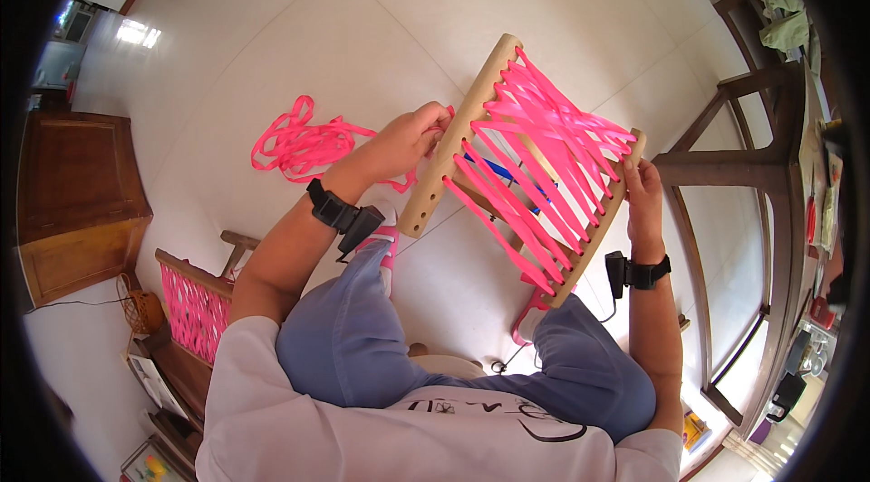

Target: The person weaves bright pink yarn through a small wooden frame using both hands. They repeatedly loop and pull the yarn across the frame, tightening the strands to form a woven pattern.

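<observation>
Two drilled wooden bars stand before me, with pink ribbon laced between them through their holes. Several holes near the lower end of the left bar hold no ribbon. My left hand is at the outer side of that bar, fingers pinched on the pink ribbon. My right hand grips the right bar near its upper end, thumb on the wood. A loose heap of pink ribbon lies on the tiled floor left of my left hand, a strand running under my forearm.
Dark wooden table or bench frames stand at the right. A second item laced with pink ribbon is at the lower left, near a wicker basket. A wooden cabinet stands far left. Blue parts show behind the lacing.
</observation>
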A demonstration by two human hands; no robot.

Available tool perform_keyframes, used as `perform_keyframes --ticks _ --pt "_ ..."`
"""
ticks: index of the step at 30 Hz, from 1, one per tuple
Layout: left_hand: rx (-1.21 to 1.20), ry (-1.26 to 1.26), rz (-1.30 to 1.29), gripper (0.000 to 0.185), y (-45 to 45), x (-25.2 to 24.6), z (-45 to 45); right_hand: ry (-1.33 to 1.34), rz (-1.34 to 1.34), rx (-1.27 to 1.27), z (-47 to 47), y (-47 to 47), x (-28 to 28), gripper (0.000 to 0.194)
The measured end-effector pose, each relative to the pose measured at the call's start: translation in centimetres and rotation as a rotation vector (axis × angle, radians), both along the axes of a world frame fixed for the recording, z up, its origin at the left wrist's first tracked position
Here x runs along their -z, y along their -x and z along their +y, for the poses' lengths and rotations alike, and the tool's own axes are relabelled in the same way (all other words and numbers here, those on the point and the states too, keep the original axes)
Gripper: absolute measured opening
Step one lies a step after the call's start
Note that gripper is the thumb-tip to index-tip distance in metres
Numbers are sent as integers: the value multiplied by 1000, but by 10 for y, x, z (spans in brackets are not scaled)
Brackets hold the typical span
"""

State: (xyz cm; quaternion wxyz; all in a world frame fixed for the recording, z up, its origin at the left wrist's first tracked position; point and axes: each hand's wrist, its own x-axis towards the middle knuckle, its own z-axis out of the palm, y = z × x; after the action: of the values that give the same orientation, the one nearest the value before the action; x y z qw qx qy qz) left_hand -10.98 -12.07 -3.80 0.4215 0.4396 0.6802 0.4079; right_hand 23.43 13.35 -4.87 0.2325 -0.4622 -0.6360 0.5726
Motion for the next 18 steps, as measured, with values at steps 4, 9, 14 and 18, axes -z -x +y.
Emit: perform_keyframes --ticks 4,9,14,18 --pt "-42 -17 15 13 10 2 -3 -5 -11 13 -1 2 0 43" --pt "16 -81 -11 13 17 6 -2 31 48 -5 1 -3 6 42" --pt "51 -105 14 16 24 8 5 23 39 32 3 -4 13 41" --pt "44 -112 -117 14 20 10 6 -708 -195 55 -7 14 -15 42"
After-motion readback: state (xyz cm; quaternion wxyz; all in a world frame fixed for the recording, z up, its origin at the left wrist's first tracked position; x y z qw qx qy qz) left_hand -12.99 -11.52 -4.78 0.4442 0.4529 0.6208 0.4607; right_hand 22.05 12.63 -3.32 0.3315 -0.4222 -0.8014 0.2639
